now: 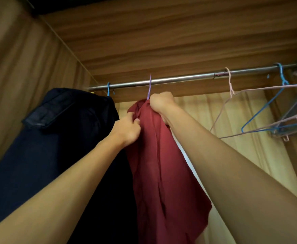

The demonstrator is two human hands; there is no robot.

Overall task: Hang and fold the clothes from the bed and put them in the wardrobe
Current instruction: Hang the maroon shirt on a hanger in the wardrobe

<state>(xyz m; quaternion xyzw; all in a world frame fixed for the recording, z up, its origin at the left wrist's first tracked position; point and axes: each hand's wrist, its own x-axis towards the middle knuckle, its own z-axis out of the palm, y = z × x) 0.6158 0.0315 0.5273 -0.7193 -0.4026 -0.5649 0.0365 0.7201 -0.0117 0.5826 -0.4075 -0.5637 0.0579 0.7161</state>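
Both hands gripped the red shirt [161,155] on its purple hanger [150,88]: your left hand [128,129] pinched the collar, your right hand [161,103] bunched cloth under the rail [179,79]. You needed the shoulders squared before letting go.

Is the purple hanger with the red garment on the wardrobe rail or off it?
On it: the purple hanger's hook crosses the rail, red garment hanging below.

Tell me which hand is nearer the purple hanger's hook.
Right. The right hand grips the top of the red garment just beside and below the purple hanger's hook. The left hand holds the fabric lower down, to the hook's left.
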